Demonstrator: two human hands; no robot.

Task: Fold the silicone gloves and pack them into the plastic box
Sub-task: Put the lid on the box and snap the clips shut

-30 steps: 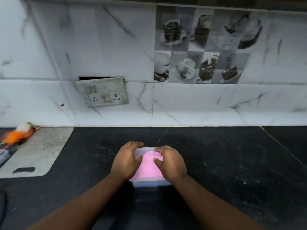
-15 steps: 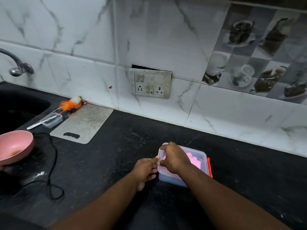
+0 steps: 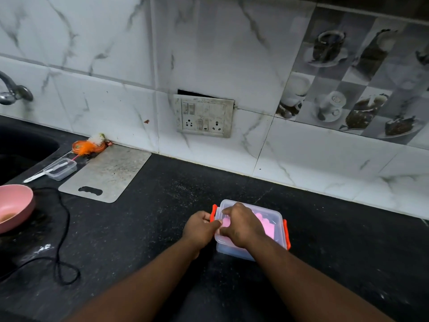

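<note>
The black counter carries the plastic box near its front edge, lid on, the folded pink silicone gloves showing through it. The step in hand looks like latching the left end. The right hand lies curled over the lid, pressing down; it should bear right over that corner so the rim seats. The left hand has its grip pinched at the orange clip, which wants swinging firmly shut. The far clip hangs beside the box. No brand or readable writing shows anywhere.
</note>
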